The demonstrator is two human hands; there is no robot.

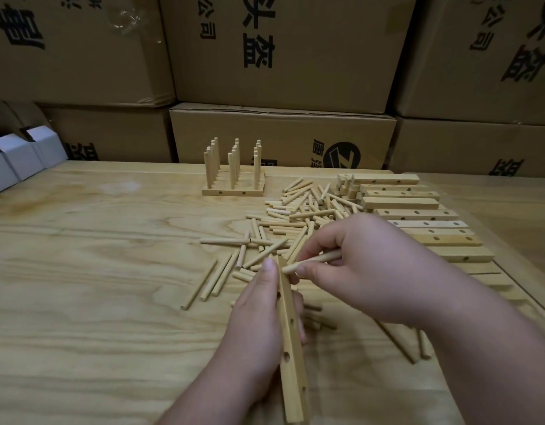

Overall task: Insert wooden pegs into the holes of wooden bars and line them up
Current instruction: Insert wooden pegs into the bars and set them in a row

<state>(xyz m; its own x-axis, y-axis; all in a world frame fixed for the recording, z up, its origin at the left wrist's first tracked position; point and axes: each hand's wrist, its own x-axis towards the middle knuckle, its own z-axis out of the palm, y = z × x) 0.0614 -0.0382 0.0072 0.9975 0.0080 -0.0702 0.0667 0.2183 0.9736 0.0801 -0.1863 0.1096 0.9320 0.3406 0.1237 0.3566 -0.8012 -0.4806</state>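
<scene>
My left hand grips a long wooden bar with several holes, held lengthwise away from me above the table. My right hand pinches a wooden peg whose tip touches the bar's far end. A heap of loose pegs lies on the table beyond my hands. Finished bars with upright pegs stand lined up at the back centre. A row of empty bars lies on the right.
Stacked cardboard boxes wall off the back of the wooden table. Small white boxes sit at the back left. Stray pegs lie under my right forearm.
</scene>
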